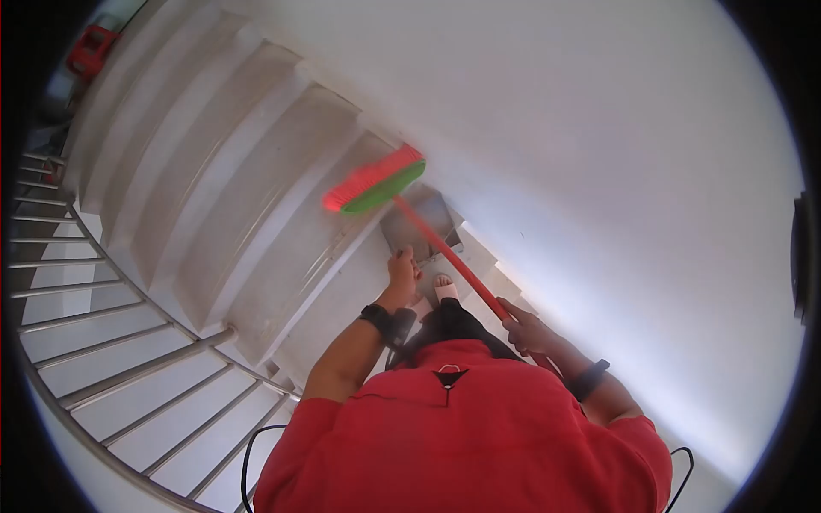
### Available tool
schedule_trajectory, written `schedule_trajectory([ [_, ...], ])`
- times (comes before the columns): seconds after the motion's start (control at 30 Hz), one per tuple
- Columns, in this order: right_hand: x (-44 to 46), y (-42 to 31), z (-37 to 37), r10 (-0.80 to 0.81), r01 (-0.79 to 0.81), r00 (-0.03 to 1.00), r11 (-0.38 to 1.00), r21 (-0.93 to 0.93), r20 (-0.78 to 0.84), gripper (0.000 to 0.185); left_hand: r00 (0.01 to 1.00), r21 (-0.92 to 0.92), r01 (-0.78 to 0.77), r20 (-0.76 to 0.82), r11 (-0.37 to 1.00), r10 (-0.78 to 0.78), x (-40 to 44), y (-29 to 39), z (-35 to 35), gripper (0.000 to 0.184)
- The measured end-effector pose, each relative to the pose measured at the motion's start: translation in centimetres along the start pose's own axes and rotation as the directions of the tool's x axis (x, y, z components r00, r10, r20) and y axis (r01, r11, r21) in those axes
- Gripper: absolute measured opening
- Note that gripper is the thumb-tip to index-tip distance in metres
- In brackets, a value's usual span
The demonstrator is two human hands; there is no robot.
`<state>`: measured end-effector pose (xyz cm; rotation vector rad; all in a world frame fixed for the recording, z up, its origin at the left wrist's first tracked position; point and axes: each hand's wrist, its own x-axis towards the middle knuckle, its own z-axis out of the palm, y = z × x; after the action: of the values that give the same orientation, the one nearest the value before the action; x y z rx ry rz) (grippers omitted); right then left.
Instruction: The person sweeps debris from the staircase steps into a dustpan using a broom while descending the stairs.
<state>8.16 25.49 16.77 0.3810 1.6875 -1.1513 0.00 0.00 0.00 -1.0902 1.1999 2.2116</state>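
My right hand (526, 329) is wrapped around the red handle of a broom (449, 255). The broom's green head (385, 190), with pinkish-red bristles (372, 177), is over the stair close to the wall. My left hand (404, 267) is closed at the near side of a grey-brown, square-looking dustpan (419, 227). Its handle is mostly hidden by the fingers. The dustpan lies just below the broom head, by the foot of the step, in front of my sandalled foot (445, 287).
Curved pale steps (256, 162) rise toward the upper left. A metal railing (141, 355) bends along the left side. The white wall (616, 154) borders the stairs on the right. A red object (91, 53) stands at the far upper left.
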Motion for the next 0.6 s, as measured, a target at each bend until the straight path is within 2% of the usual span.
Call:
schedule_trajectory([
  [0.07, 0.8, 0.8, 0.0, -0.035, 0.034, 0.999, 0.998, 0.051, 0.007, 0.051, 1.0, -0.004, -0.008, 0.0, 1.0, 0.008, -0.1, 0.4, 0.4, 0.023],
  [0.1, 3.9, -0.9, 2.7, -0.158, 0.153, 0.985, 0.986, 0.068, 0.064, 0.051, 0.994, 0.066, -0.079, -0.065, 0.995, 0.084, -0.3, 5.1, -2.7, 0.023],
  [0.27, 6.2, -0.4, -2.2, -0.36, 0.343, 0.932, 0.914, -0.215, -0.047, 0.05, 0.994, -0.041, -0.09, 0.055, 0.995, 0.092, 3.0, 3.1, 4.2, 0.023],
  [0.37, 6.4, -2.8, -2.5, -0.27, 0.269, 0.963, 0.955, -0.124, 0.009, 0.049, 0.999, -0.071, -0.02, 0.032, 0.997, 0.023, 2.0, 0.3, 4.0, 0.023],
  [0.43, 11.6, -2.7, -3.4, -0.411, 0.41, 0.911, 0.893, -0.186, 0.032, 0.049, 0.999, -0.059, -0.03, 0.018, 0.998, 0.031, 1.7, 0.3, 3.8, 0.024],
  [0.53, 13.9, -6.4, -4.6, -0.218, 0.221, 0.973, 0.975, -0.021, 0.078, 0.05, 0.999, -0.055, -0.045, 0.0, 0.997, 0.045, 1.4, 0.0, 4.0, 0.024],
  [0.6, 14.5, -4.7, -5.4, -0.223, 0.223, 0.968, 0.975, 0.015, 0.113, 0.05, 0.998, -0.043, -0.058, -0.011, 0.997, 0.058, 1.2, 0.2, 4.2, 0.024],
])
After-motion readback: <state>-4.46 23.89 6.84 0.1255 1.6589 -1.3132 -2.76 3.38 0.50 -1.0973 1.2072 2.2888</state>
